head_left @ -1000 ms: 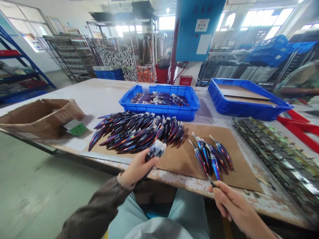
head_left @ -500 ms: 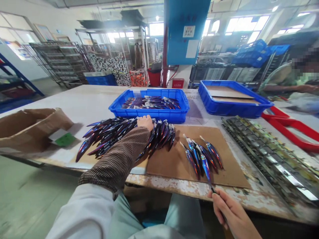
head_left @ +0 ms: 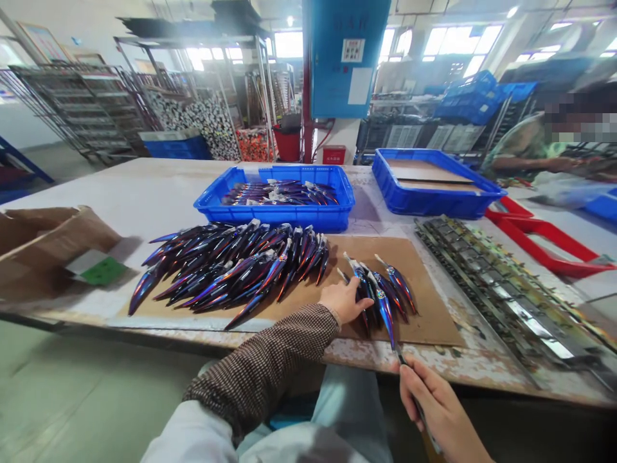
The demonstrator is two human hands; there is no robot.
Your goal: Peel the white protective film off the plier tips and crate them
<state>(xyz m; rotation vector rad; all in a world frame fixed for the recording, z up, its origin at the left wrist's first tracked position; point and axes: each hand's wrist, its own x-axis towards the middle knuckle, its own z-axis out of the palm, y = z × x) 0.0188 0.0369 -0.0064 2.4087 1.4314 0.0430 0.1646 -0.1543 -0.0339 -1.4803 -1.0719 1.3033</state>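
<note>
Head view. We record the left hand (head_left: 344, 301), in a brown-checked sleeve (head_left: 274, 354), right of centre in the frame. Its fingers are spread over the left edge of a small group of glossy blue-purple, fish-shaped pieces with pale tips (head_left: 384, 308); we cannot tell whether they grip one. The right hand (head_left: 429, 399), lower right, is closed around a slim metal tool with a dark handle (head_left: 400, 355). The tool's tip appears at the lower end of the brightest blue piece; we cannot confirm contact.

The small group lies on a flat brown cardboard sheet (head_left: 434, 321). Left of it, at centre-left, we note a large heap of similar dark, glossy pieces (head_left: 231, 263). Just behind the heap stands a blue plastic tray (head_left: 274, 219) with more such pieces inside.

At the right, ridged metal strips (head_left: 506, 289) lie lengthwise on the worn white table (head_left: 139, 193); at the left edge sits an open brown cardboard box (head_left: 53, 263). A co-worker (head_left: 520, 145) is at upper right.
</note>
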